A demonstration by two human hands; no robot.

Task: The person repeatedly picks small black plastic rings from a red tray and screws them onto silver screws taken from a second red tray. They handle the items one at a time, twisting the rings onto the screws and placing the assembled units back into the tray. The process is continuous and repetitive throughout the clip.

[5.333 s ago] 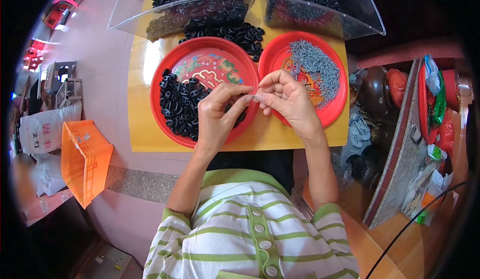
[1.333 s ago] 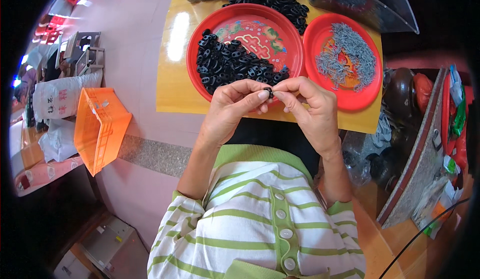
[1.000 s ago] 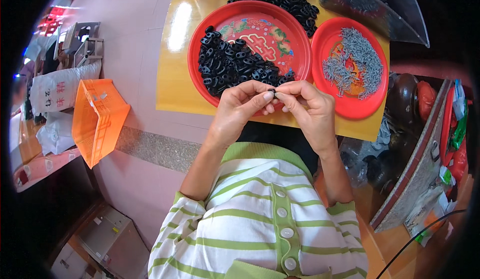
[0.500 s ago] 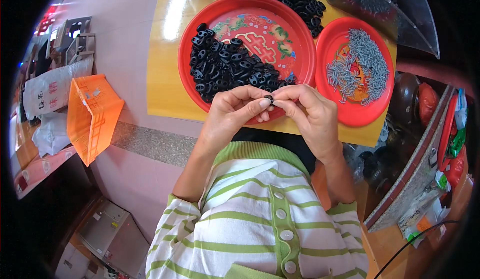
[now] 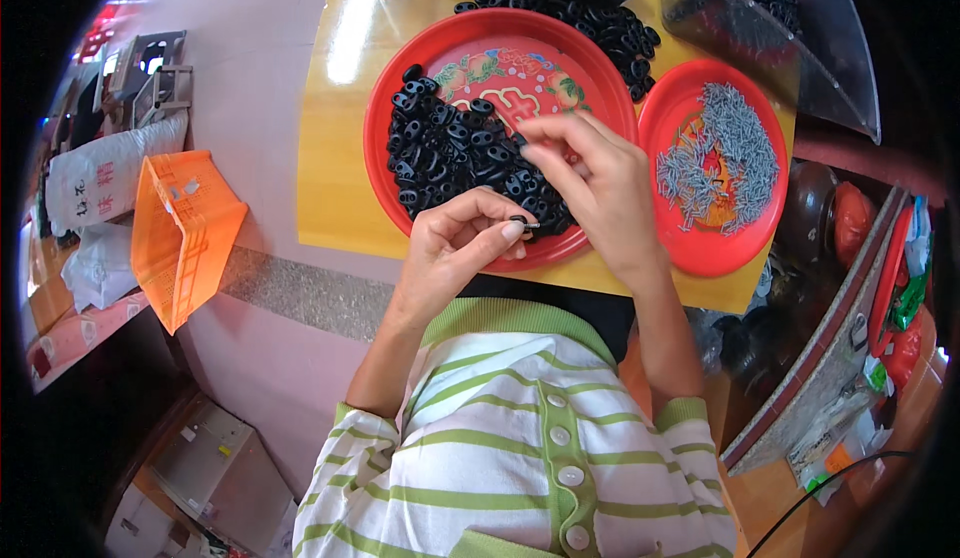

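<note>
My left hand (image 5: 455,248) pinches a small black oval link (image 5: 520,222) with a thin grey pin sticking out of it, just over the near rim of the large red plate (image 5: 400,88). A heap of similar black links (image 5: 440,153) fills that plate's left half. My right hand (image 5: 600,193) hovers over the heap's right edge, thumb and forefinger slightly apart, and I see nothing between them. To the right, the small red plate (image 5: 760,228) holds a pile of grey metal pins (image 5: 730,153).
Both plates sit on a yellow table (image 5: 335,128). More black links (image 5: 590,8) lie behind them beside a clear plastic bin (image 5: 800,28). An orange crate (image 5: 180,233) and a white sack (image 5: 100,173) stand on the floor at left. Cluttered goods crowd the right side.
The hands were together at the link; my right hand has let go and moved up over the heap. My left hand still holds the link.
</note>
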